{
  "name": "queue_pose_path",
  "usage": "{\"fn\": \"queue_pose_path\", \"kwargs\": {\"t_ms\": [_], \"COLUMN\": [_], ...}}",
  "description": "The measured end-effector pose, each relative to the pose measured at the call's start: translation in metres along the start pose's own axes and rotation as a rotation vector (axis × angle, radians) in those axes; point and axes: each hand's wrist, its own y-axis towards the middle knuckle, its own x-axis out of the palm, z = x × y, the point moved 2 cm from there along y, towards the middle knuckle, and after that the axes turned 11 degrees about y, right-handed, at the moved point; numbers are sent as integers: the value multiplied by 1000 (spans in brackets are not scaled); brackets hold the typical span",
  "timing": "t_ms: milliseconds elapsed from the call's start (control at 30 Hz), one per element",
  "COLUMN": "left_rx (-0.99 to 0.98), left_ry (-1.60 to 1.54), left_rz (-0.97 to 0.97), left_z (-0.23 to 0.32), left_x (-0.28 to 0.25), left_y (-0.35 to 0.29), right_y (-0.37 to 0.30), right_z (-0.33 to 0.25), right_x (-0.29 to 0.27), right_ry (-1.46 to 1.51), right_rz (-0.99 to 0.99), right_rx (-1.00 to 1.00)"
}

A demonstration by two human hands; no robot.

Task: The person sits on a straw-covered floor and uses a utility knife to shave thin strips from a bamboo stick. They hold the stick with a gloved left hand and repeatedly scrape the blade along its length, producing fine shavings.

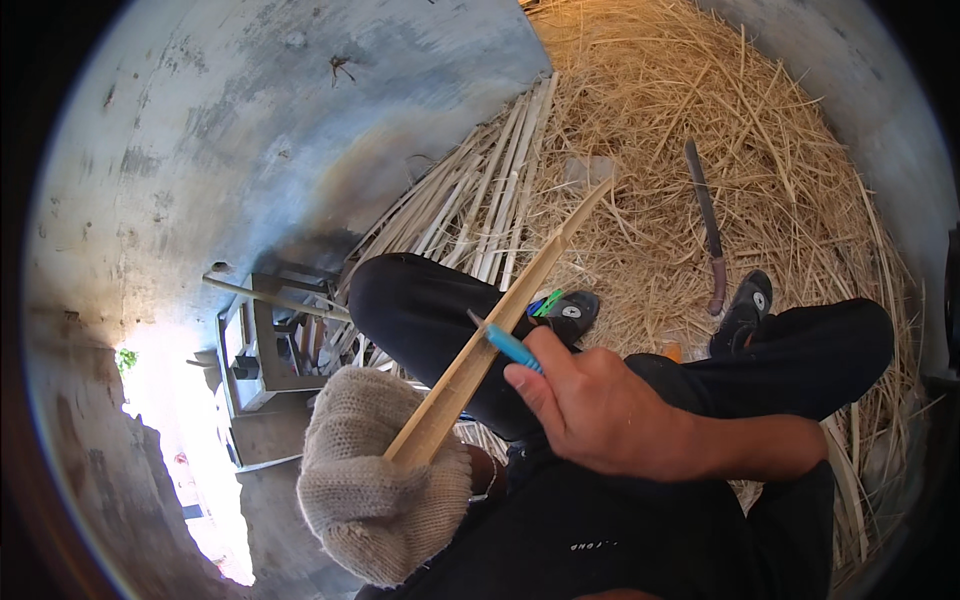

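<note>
My left hand [375,485], wrapped in a thick beige knit cloth or glove, is closed round the lower end of a split bamboo strip [535,275]. The strip slants up and away to the right over my left leg, narrowing toward its far tip. Bare and closed, my right hand [610,415] grips a small knife [513,348] by its blue handle. Its short blade lies across the strip near the middle, pointing left. Knit fabric hides the fingers of my left hand.
Pale shavings [640,110] cover the floor ahead. A long dark-bladed knife [705,205] lies on them, near my right shoe [745,310]. Long split strips [510,180] are stacked along the left wall [300,120]. A wooden frame [262,345] with odds and ends stands at the left.
</note>
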Motion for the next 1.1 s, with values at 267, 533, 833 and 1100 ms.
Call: {"fn": "queue_pose_path", "kwargs": {"t_ms": [267,533,833,1100], "left_rx": [40,37,26,47], "left_ry": [47,23,16,36], "left_rz": [16,22,9,23], "left_z": [-1,-4,-10,-10], "left_x": [4,7,9,7], "left_y": [-9,-14,-19,-14], "right_y": [-7,-5,-10,-4], "right_z": [11,22,24,35], "right_x": [3,-2,-1,-2], "right_ry": [-29,-49,-10,-1], "right_rz": [49,113,88,97], "right_rx": [75,-20,-22,62]}}
